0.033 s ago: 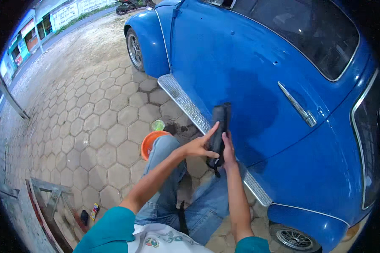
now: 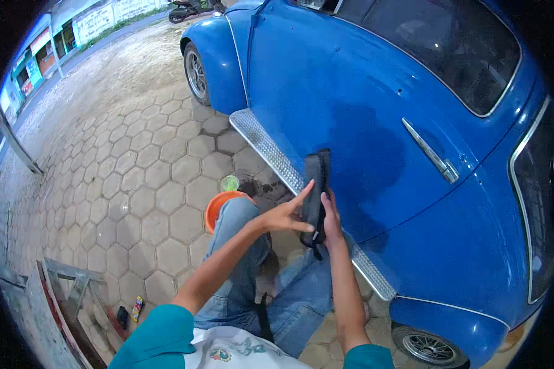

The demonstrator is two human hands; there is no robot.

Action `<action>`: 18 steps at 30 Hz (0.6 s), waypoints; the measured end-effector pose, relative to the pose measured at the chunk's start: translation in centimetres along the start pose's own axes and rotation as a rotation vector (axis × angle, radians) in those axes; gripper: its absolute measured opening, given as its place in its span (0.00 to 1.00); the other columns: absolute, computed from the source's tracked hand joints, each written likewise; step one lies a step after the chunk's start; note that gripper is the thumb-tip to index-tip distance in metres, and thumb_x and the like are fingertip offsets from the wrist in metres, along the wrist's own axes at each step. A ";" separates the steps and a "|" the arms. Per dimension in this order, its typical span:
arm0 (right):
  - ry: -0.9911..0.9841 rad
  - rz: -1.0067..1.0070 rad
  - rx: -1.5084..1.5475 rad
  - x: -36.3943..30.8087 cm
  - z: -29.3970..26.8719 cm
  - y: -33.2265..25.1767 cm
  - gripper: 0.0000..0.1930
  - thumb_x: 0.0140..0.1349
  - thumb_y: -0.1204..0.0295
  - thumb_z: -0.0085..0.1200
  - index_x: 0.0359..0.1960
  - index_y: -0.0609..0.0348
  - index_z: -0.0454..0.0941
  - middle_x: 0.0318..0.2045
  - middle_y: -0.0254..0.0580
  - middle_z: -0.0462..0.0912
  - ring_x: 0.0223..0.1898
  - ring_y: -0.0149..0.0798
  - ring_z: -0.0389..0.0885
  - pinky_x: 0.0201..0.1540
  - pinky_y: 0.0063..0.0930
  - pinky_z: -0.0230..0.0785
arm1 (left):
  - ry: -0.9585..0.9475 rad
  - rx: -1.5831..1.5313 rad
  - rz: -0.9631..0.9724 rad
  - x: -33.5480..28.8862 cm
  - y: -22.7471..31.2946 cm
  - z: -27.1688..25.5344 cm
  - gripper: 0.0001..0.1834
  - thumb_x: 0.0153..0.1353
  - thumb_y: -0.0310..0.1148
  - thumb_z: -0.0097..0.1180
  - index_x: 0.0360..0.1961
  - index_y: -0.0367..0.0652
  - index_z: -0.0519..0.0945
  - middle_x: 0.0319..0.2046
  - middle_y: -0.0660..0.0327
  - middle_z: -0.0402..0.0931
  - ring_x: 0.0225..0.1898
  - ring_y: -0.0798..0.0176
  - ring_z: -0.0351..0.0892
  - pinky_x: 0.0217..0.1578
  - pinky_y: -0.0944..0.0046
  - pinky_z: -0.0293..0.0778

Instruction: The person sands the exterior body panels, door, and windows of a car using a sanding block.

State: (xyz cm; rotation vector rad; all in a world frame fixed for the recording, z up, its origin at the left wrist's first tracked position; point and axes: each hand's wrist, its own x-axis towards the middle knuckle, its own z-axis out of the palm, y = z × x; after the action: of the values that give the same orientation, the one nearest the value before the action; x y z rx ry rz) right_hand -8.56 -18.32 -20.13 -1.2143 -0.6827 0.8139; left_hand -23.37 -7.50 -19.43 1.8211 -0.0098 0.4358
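Black pouch — between both hands' fingers (blue car alongside)

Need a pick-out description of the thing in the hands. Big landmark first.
Find the blue car at right, then the metal running board along its side. Overlapping it in view, between the person's left hand and right hand, is a dark pouch. Unlike the round orange basin nearby, it is long and narrow, with a short strap-like tail at its near end.
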 end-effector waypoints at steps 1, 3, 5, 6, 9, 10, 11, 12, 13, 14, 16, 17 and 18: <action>-0.020 0.009 -0.039 -0.5 0.4 -0.8 0.31 0.69 0.56 0.50 0.68 0.55 0.58 0.59 0.43 0.70 0.58 0.39 0.71 0.59 0.34 0.64 | -0.074 -0.231 -0.193 -1.7 1.2 -0.1 0.60 0.57 0.31 0.68 0.76 0.56 0.33 0.74 0.59 0.46 0.64 0.57 0.63 0.62 0.52 0.63; -0.109 0.109 0.032 -2.1 1.3 -4.4 0.32 0.69 0.56 0.51 0.69 0.55 0.57 0.58 0.44 0.72 0.56 0.39 0.72 0.59 0.34 0.63 | -0.029 -0.274 -0.161 -4.7 4.1 0.1 0.55 0.58 0.30 0.66 0.76 0.55 0.38 0.71 0.60 0.51 0.62 0.59 0.66 0.60 0.54 0.65; -0.178 0.242 0.102 -3.8 2.5 -10.1 0.32 0.68 0.57 0.52 0.69 0.54 0.56 0.54 0.45 0.75 0.55 0.40 0.74 0.62 0.34 0.61 | 0.138 -0.221 -0.137 -7.6 6.8 0.1 0.44 0.61 0.30 0.63 0.73 0.52 0.53 0.67 0.61 0.59 0.54 0.64 0.72 0.54 0.59 0.70; -0.116 0.031 -0.125 -2.9 1.0 -11.7 0.32 0.68 0.59 0.51 0.70 0.55 0.55 0.54 0.48 0.75 0.53 0.40 0.76 0.57 0.34 0.66 | 0.232 -0.133 -0.123 -8.7 7.8 0.0 0.37 0.61 0.32 0.63 0.71 0.52 0.62 0.65 0.61 0.62 0.49 0.68 0.76 0.50 0.64 0.72; 0.137 -0.712 -0.826 0.0 -1.1 -18.3 0.31 0.68 0.58 0.51 0.68 0.59 0.58 0.61 0.59 0.67 0.59 0.51 0.70 0.62 0.43 0.61 | 0.474 -0.127 -0.190 -13.7 9.1 -2.5 0.24 0.62 0.30 0.60 0.61 0.47 0.74 0.57 0.62 0.72 0.44 0.69 0.77 0.46 0.67 0.74; 0.246 -0.798 -1.005 0.2 -0.9 -21.4 0.31 0.68 0.58 0.51 0.69 0.55 0.59 0.59 0.59 0.68 0.58 0.54 0.69 0.60 0.46 0.61 | 0.557 -0.181 -0.268 -15.4 9.1 -3.4 0.21 0.63 0.30 0.60 0.58 0.45 0.76 0.52 0.62 0.76 0.43 0.70 0.77 0.44 0.67 0.74; 0.353 -0.876 -1.184 0.4 -0.4 -24.0 0.31 0.67 0.58 0.52 0.69 0.52 0.60 0.58 0.58 0.68 0.58 0.57 0.69 0.59 0.48 0.62 | 0.638 -0.137 -0.300 -16.8 9.0 -4.3 0.19 0.63 0.30 0.59 0.56 0.45 0.78 0.47 0.63 0.78 0.41 0.70 0.78 0.41 0.68 0.75; 0.529 -0.929 -1.387 0.7 -0.4 -26.6 0.31 0.66 0.57 0.53 0.69 0.46 0.60 0.57 0.57 0.69 0.58 0.58 0.69 0.57 0.51 0.63 | 0.706 -0.104 -0.320 -17.3 9.0 -5.2 0.17 0.64 0.31 0.58 0.53 0.44 0.79 0.42 0.63 0.80 0.39 0.71 0.78 0.39 0.68 0.75; 0.701 -0.968 -1.583 1.5 -0.4 -28.2 0.31 0.64 0.57 0.55 0.69 0.40 0.61 0.57 0.56 0.69 0.57 0.59 0.68 0.55 0.54 0.64 | 0.694 -0.109 -0.320 -18.0 9.4 -6.1 0.17 0.64 0.31 0.58 0.53 0.44 0.79 0.42 0.63 0.80 0.39 0.71 0.78 0.39 0.68 0.75; 0.706 -0.959 -1.594 2.9 -0.7 -29.3 0.31 0.64 0.57 0.55 0.69 0.40 0.61 0.57 0.56 0.69 0.57 0.59 0.68 0.55 0.54 0.64 | 0.726 -0.003 -0.343 -18.9 9.8 -7.1 0.17 0.65 0.31 0.55 0.55 0.44 0.78 0.41 0.62 0.80 0.38 0.70 0.77 0.39 0.68 0.74; 0.832 -1.115 -1.913 4.4 -3.8 -32.7 0.31 0.62 0.55 0.56 0.68 0.29 0.63 0.57 0.53 0.70 0.57 0.55 0.69 0.53 0.55 0.65 | 0.690 0.084 -0.336 -17.9 9.5 -8.9 0.17 0.66 0.32 0.52 0.56 0.43 0.77 0.40 0.62 0.79 0.37 0.69 0.77 0.38 0.68 0.73; 0.851 -1.097 -1.955 5.7 -4.8 -33.3 0.31 0.62 0.55 0.56 0.68 0.29 0.63 0.57 0.53 0.70 0.57 0.55 0.69 0.53 0.55 0.65 | 0.684 0.064 -0.366 -17.9 8.5 -10.3 0.17 0.66 0.32 0.52 0.55 0.43 0.77 0.39 0.62 0.79 0.37 0.69 0.77 0.38 0.68 0.73; 0.773 -1.140 -2.050 7.1 -6.1 -33.3 0.32 0.61 0.54 0.57 0.68 0.29 0.63 0.57 0.52 0.70 0.57 0.53 0.70 0.52 0.54 0.65 | 0.674 0.043 -0.397 -17.8 7.1 -11.6 0.16 0.66 0.32 0.52 0.53 0.42 0.78 0.39 0.63 0.79 0.36 0.70 0.76 0.37 0.68 0.72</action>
State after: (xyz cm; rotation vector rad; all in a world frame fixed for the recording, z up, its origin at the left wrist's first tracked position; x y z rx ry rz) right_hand 6.07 -20.43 11.19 -2.1177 -1.2738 -1.7694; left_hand -44.90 -2.61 -15.57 1.5867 0.8128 0.7419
